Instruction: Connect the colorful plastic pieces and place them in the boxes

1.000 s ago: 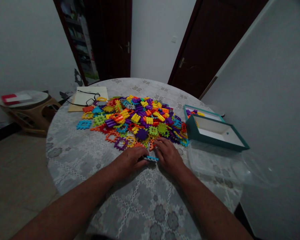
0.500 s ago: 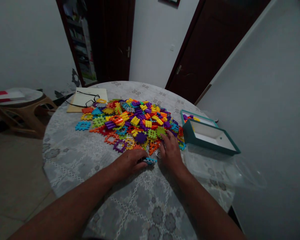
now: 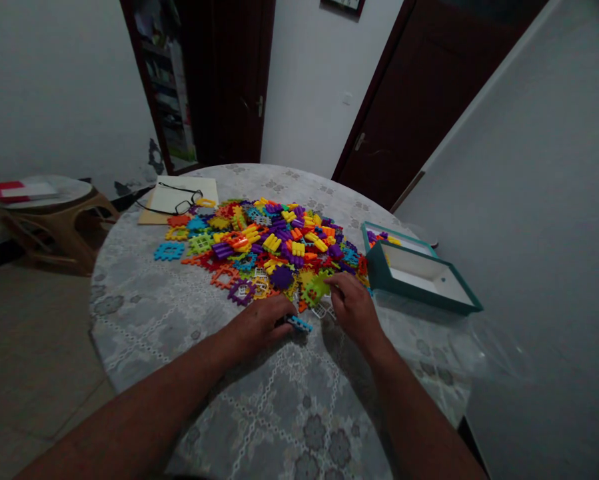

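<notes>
My left hand is closed on a blue interlocking toy piece, just above the tablecloth at the near edge of the pile. With thumb and fingertips, my right hand pinches a lime-green interlocking toy piece, tilted over the pile's front right. Both hands border a heap of colourful plastic building pieces in yellow, purple, orange, red and blue. A dark purple piece lies between the hands, farther in. White lattice pieces rest below the green one.
The round table has a patterned cloth. At right stand a teal box, its tray-like other half holding some pieces, and a clear plastic container. Eyeglasses lie on paper at far left. A stool stands beyond.
My right hand has taken hold of the lime-green piece and drawn it up and slightly toward me. My left hand keeps the blue piece, now tilted a little differently. The view has shifted slightly.
</notes>
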`<state>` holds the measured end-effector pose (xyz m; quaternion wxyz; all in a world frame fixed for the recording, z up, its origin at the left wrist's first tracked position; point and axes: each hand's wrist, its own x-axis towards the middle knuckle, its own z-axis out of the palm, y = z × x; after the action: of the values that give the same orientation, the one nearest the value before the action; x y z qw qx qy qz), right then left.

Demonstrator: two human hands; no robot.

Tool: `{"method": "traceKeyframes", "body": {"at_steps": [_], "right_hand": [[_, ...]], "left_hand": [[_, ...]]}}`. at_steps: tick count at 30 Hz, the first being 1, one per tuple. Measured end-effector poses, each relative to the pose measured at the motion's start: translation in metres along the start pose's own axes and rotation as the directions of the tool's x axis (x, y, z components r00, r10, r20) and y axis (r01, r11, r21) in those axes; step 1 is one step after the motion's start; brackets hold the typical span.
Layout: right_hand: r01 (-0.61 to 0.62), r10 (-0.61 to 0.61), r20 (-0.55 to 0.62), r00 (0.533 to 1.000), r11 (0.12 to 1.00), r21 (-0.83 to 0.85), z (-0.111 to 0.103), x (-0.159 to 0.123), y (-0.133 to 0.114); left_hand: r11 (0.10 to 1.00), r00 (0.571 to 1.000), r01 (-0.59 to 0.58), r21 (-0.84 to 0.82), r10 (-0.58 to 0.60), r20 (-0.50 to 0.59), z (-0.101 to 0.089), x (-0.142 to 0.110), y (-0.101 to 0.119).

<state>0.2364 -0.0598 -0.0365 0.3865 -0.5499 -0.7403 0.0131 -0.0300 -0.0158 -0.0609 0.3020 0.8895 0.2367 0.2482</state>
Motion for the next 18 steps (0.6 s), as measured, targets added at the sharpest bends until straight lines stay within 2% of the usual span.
{"method": "traceKeyframes", "body": {"at_steps": [3, 10, 14, 18], "right_hand": [[0.024, -0.027, 0.065, 0.998, 0.999, 0.034, -0.006, -0.011, -0.010], [-0.048, 0.009, 0.282, 0.959, 0.990, 0.133, 0.000, -0.019, -0.029], [-0.075, -0.001, 0.331, 0.944, 0.973, 0.217, -0.005, -0.014, -0.033], [-0.019, -0.071, 0.340, 0.938, 0.967, 0.254, -0.012, -0.012, -0.034]], "left_hand": [[0.999, 0.999, 0.035, 0.012, -0.035, 0.016, -0.001, 0.000, 0.001], [0.996, 0.997, 0.078, -0.033, -0.079, -0.024, 0.000, -0.003, 0.001], [0.999, 0.999, 0.032, -0.012, -0.032, -0.006, -0.002, -0.003, 0.000], [1.000, 1.000, 0.010, 0.013, -0.010, 0.007, -0.004, -0.001, 0.002]]}}
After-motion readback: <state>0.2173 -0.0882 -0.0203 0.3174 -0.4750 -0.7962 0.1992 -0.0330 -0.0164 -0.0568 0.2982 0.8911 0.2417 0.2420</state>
